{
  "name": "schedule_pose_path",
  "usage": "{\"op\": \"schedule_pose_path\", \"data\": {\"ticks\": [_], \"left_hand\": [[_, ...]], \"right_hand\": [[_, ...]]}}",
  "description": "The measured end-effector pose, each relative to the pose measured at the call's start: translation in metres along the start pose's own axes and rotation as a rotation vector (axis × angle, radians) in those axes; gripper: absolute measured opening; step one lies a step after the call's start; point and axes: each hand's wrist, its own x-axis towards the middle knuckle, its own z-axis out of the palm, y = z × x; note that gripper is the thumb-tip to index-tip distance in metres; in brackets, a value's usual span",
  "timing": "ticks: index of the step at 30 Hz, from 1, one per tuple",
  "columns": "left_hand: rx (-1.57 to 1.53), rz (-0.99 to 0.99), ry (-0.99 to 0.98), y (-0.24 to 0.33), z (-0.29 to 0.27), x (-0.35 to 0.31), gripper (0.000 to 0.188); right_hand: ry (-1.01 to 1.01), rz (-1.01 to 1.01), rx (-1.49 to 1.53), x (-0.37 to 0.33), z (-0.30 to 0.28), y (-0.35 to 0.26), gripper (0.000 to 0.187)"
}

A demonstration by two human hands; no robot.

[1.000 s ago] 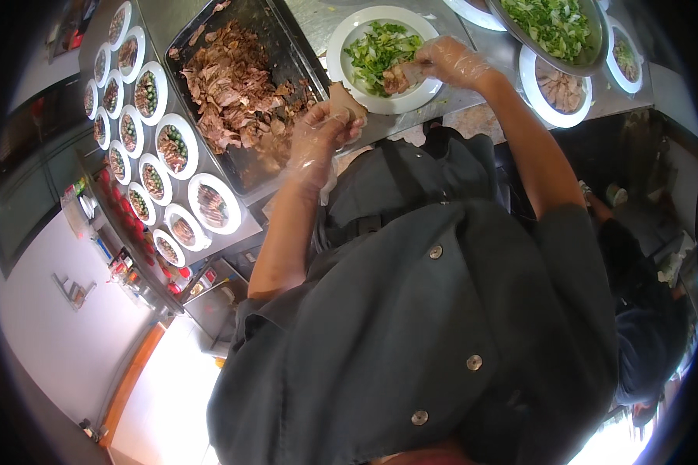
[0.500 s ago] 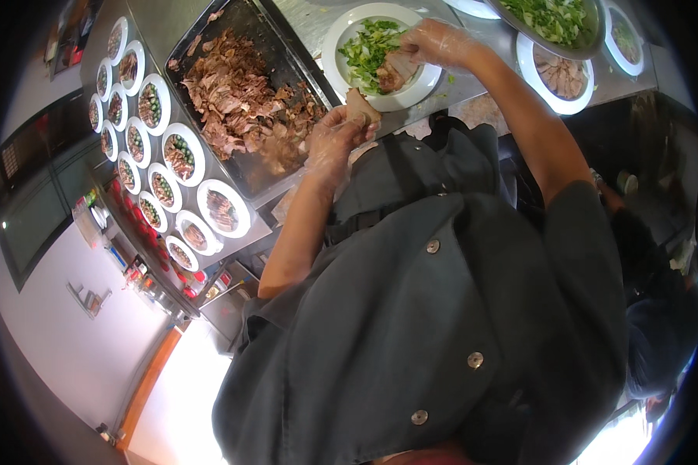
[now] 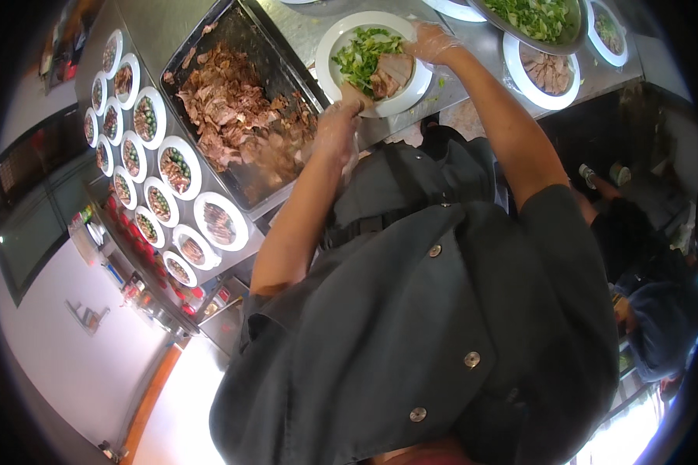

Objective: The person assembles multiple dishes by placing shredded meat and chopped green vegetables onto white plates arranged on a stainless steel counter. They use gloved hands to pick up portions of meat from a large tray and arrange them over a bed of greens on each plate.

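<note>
A white plate (image 3: 329, 54) with a wide rim holds chopped green lettuce (image 3: 368, 50) and slices of cooked meat (image 3: 395, 71) laid on its right side. My left hand (image 3: 336, 130), in a clear plastic glove, is closed on a slice of meat (image 3: 354, 98) at the plate's near left edge. At the right rim, my right hand (image 3: 434, 43), also gloved, has its fingers apart, just beyond the laid slices, with nothing visible in it. Left of the plate, a dark roasting tray (image 3: 283, 31) contains a heap of sliced brown meat (image 3: 229, 108).
Several filled white plates (image 3: 221, 221) stand in rows at the far left of the steel counter (image 3: 151, 35). To the right are a metal bowl (image 3: 582, 39) of chopped lettuce and a plate of sliced meat (image 3: 547, 72). Another person's arm (image 3: 601, 188) shows at the right.
My right hand has let go of the meat and drawn back to the plate's rim. My left hand has brought its slice closer to the plate's near edge.
</note>
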Motion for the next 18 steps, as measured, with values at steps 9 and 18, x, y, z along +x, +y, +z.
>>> {"op": "schedule_pose_path", "data": {"ticks": [9,18], "left_hand": [[-0.265,0.076,0.111,0.052,-0.030,0.030,0.037],[-0.659,0.028,-0.281,0.026,-0.016,0.000,0.045]], "right_hand": [[0.090,0.338,0.205,-0.135,0.023,0.003,0.066],[0.303,0.002,0.102,-0.144,0.014,-0.081,0.047]]}}
